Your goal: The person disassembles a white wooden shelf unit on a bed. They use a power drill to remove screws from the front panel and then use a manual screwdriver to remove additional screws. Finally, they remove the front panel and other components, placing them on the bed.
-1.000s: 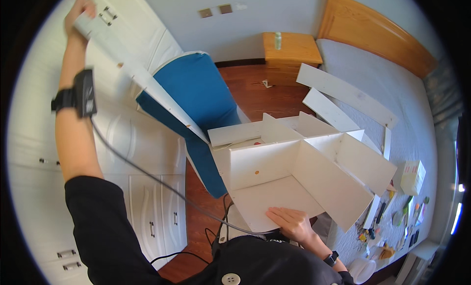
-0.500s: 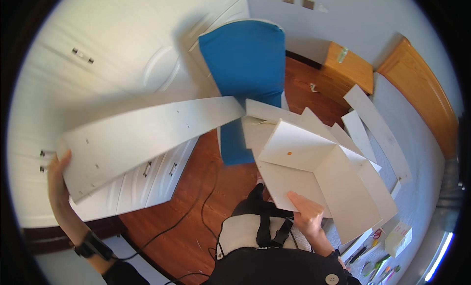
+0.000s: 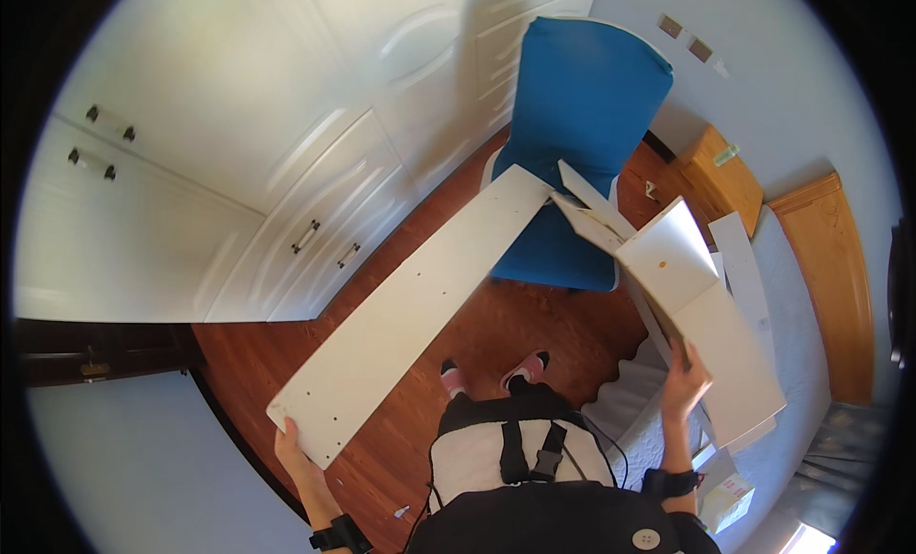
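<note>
A long white board (image 3: 410,311) with small drilled holes stretches diagonally from the lower left up to the seat of the blue chair (image 3: 587,96). My left hand (image 3: 298,451) grips its near lower end by the edge. Its far end meets other white panels at the chair; whether they are joined there I cannot tell. On the right, my right hand (image 3: 685,380) is closed on the edge of a white box-like panel assembly (image 3: 730,363), tilted beside the bed. An orange dot marks one inner face of it. The fingers of both hands are partly hidden behind the boards.
White cabinets (image 3: 239,125) with dark handles line the left and back. Beyond the assembly are a wooden nightstand (image 3: 716,177), a bed headboard (image 3: 830,277) and loose white boards (image 3: 744,268) on the bed. A small box (image 3: 727,501) lies near my right forearm. My feet stand on reddish wood flooring (image 3: 515,330).
The long board's near end has swung down and toward me with my left hand. The box-like assembly has tilted, and my right hand now grips its edge higher up. My view has turned left.
</note>
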Available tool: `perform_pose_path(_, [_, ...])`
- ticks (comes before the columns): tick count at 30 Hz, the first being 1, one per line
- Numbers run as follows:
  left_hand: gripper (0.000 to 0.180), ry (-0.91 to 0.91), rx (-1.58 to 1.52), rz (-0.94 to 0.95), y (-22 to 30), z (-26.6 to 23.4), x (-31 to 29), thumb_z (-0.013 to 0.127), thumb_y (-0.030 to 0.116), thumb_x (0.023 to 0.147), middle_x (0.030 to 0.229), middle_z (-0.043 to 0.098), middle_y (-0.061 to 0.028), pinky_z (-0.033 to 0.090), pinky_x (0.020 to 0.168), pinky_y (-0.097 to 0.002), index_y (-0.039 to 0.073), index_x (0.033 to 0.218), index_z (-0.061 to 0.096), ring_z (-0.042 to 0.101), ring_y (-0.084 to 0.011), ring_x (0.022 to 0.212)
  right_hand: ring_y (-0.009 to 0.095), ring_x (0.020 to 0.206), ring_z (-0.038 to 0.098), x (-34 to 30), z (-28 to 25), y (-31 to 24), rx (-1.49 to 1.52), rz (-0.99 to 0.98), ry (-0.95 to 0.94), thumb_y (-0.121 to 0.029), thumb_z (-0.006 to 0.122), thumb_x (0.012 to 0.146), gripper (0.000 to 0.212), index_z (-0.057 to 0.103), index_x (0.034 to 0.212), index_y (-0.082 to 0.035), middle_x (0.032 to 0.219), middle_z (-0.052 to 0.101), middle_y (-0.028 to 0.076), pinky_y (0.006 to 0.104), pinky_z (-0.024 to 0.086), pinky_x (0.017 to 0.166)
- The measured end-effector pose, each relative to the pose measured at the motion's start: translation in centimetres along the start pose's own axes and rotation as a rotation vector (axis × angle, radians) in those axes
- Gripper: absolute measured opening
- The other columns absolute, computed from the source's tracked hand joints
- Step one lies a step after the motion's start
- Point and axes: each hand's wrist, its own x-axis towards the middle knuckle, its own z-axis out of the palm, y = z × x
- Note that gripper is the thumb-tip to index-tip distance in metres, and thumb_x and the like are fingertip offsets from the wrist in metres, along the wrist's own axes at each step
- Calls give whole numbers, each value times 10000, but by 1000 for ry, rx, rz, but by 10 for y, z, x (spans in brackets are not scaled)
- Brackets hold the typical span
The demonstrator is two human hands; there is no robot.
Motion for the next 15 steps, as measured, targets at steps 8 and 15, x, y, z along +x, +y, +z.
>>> perform_pose_path(8, [220, -246, 45, 285, 113, 10, -6, 541, 135, 957, 1006, 652, -123, 507, 741, -258, -58, 1058, 573, 635, -150, 821, 258, 850, 687, -38, -3, 7, -24, 19, -25, 46, 669, 778, 229, 723, 986, -34, 922, 713, 130, 325, 513, 797])
perform_pose_path(15, [280, -378, 103, 332, 155, 22, 49, 539, 126, 956, 1052, 656, -137, 516, 773, -269, -70, 1155, 554, 650, -168, 867, 313, 930, 676, -150, 18, 14, 51, -75, -208, 128, 512, 649, 473, 708, 1037, -59, 1021, 693, 154, 375, 528, 846])
